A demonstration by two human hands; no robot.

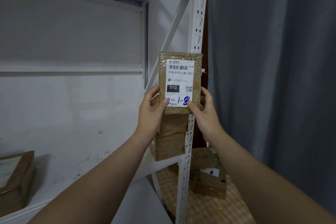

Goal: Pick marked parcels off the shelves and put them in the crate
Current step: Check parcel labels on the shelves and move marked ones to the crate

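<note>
So both hands, left [151, 109] and right [203, 110], had a grip on the parcel's [180, 82] bottom corners, holding it upright off the shelf [72, 160], label out, probably to check the handwritten mark. No crate visible.

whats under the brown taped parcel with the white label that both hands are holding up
Under the brown taped parcel with the white label stand two more stacked brown cardboard parcels on the white metal shelf. Their labels do not show, and the held parcel covers the stack's top.
</note>
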